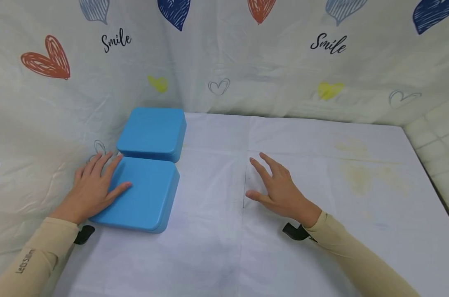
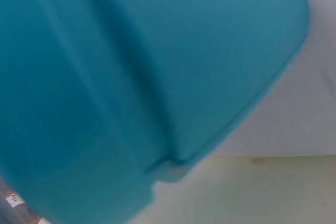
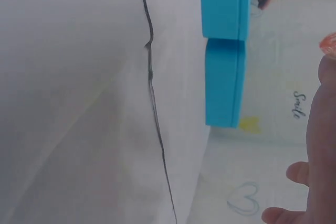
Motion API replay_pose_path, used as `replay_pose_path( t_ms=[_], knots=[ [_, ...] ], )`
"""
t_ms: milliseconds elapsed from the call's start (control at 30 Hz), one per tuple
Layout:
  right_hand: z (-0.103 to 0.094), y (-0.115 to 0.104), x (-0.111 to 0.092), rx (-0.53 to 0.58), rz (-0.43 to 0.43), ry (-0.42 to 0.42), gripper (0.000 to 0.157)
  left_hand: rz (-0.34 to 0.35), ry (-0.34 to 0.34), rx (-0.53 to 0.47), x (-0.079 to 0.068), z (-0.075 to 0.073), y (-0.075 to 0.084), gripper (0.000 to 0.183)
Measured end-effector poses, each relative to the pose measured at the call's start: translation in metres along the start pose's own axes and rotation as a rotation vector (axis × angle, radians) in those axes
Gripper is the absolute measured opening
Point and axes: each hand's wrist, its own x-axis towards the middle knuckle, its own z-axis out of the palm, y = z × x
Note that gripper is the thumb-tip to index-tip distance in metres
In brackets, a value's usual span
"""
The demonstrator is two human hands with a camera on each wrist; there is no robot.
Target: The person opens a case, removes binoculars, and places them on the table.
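Two flat blue boxes lie end to end at the left of the white table [image 1: 320, 173]. The near blue box [image 1: 142, 198] has my left hand [image 1: 94, 185] resting flat on its left part, fingers straight. The far blue box [image 1: 153, 133] sits right behind it, by the cloth wall. In the left wrist view the blue boxes [image 2: 157, 66] fill the frame, blurred. My right hand [image 1: 274, 187] hovers open over the table's middle, fingers spread, holding nothing. In the right wrist view both boxes show edge on, the near blue box [image 3: 224, 3] and the far blue box [image 3: 224, 82], with a fingertip [image 3: 296, 172] at the lower right.
A cloth printed with hearts and "Smile" [image 1: 328, 43] hangs behind and along the left side. A dark crease line [image 1: 244, 185] runs down the tablecloth's middle. Yellowish stains [image 1: 361, 173] mark the right part. The table's right edge meets white tiles [image 1: 439, 136].
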Motion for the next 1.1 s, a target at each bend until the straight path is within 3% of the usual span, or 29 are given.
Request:
replay_pose_path(
  t_ms=[367,633,1100],
  knots=[
    [0.019,-0.028,0.020,0.089,-0.019,-0.061,0.088,-0.025,0.004,-0.049,-0.005,0.009,-0.006,0.084],
    [0.032,-0.051,0.034,0.221,-0.003,-0.128,0.088,-0.042,-0.045,-0.172,-0.007,0.010,-0.008,0.082],
    [0.064,-0.085,0.059,0.663,0.048,-0.284,0.087,-0.168,-0.173,-0.342,-0.009,0.008,-0.014,0.093]
  ],
)
